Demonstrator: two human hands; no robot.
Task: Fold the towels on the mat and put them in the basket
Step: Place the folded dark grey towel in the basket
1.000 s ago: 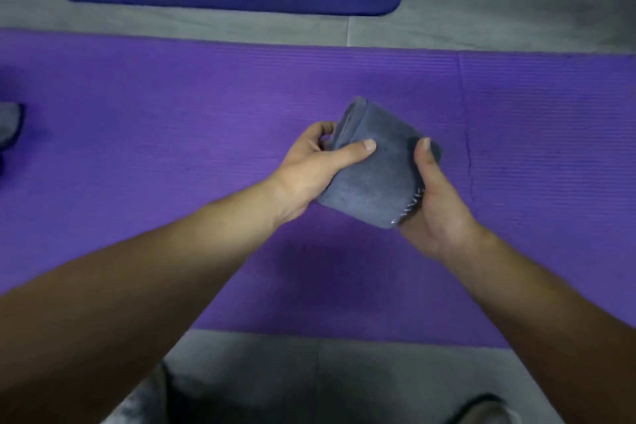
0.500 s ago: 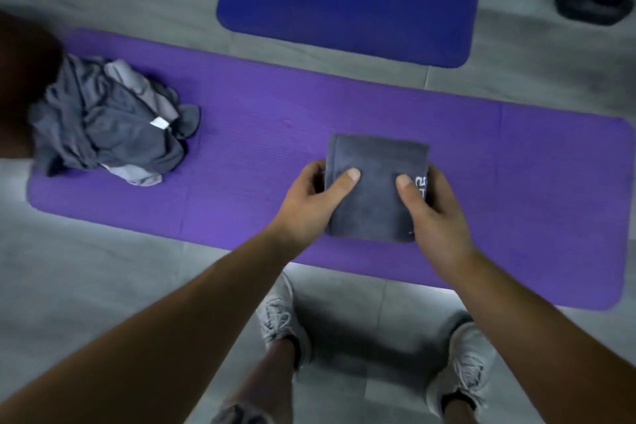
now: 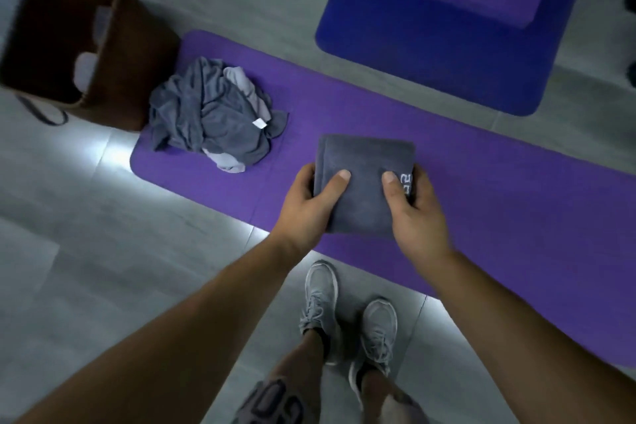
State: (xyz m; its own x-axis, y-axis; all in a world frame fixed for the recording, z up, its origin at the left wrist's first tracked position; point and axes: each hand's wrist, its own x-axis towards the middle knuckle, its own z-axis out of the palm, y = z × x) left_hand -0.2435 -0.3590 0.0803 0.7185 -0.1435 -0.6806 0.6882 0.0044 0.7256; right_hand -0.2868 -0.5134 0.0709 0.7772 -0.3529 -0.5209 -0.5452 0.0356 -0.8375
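Now both hands grip folded grey towel above purple mat: left hand pinches left edge, right hand right edge, thumbs on top. Towel near-square, flat, fold edge facing away. Crumpled towel pile beside brown basket.

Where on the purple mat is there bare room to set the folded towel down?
Bare: the purple mat between the towel pile and the folded towel, and the long stretch right of the right hand. Crowded: the mat's left end, where the pile lies beside the basket.
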